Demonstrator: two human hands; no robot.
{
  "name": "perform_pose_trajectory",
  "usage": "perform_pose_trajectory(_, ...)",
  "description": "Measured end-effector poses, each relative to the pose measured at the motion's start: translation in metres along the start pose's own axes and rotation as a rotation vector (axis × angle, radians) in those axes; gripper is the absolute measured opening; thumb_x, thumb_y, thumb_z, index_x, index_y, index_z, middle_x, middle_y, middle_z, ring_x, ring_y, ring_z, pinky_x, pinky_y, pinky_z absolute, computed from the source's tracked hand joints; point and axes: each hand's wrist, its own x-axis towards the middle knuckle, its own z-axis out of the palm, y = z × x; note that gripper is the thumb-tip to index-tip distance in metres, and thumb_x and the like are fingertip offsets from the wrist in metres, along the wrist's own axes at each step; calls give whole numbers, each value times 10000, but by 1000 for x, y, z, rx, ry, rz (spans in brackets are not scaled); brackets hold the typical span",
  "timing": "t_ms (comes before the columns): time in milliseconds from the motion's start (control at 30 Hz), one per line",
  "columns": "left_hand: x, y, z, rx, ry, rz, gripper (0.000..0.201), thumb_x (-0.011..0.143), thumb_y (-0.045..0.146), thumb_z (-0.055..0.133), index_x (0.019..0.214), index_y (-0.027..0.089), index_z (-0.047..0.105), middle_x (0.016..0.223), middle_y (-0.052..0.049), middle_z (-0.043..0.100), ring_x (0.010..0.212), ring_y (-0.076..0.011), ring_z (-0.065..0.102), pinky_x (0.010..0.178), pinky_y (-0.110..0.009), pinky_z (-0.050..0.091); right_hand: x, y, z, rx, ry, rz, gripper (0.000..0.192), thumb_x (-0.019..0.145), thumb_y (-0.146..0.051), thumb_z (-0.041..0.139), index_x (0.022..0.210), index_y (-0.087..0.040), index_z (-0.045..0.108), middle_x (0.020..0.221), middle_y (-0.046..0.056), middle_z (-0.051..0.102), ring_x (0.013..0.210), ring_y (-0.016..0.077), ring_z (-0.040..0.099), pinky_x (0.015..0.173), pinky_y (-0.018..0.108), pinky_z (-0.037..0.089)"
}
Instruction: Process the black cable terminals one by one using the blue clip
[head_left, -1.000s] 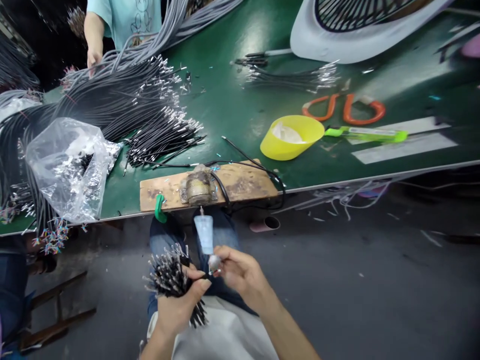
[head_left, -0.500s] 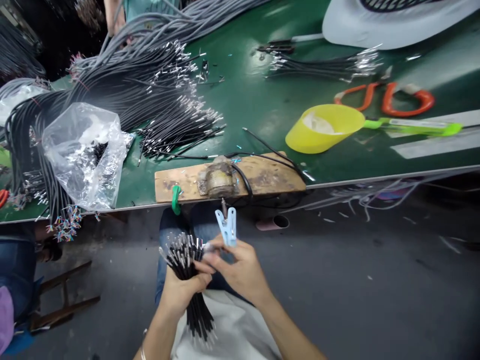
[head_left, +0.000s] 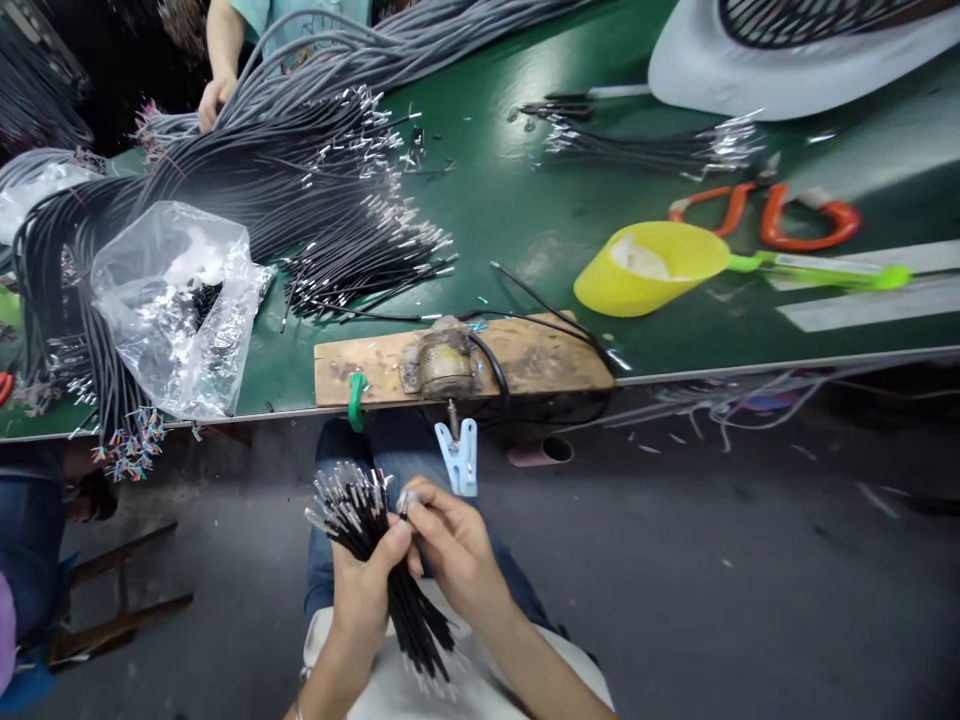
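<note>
A bundle of black wires (head_left: 375, 545) is gripped in the left hand (head_left: 360, 590) below the bench's near edge, while one tip is pinched by the right hand (head_left: 450, 545). A large wire heap (head_left: 300, 200) is seen unsorted toward the bench's far left corner (head_left: 480, 200).

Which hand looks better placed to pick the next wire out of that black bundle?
Probably the right hand: its fingertips pinch at the metal-tipped ends, while the left hand is wrapped around the bundle of thin black wires.
</note>
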Motion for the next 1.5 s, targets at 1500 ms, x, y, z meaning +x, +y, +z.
perform_pose_trajectory(1500, 3, 9, 21, 167, -133, -81, 402, 576, 536, 707, 537, 170, 546, 417, 34, 414, 351, -59, 323, 363, -238, 266, 15, -31, -59, -13, -82, -17, 255, 633, -378, 730, 597, -156, 609, 607, -13, 495, 580, 110, 440, 548, 232, 372)
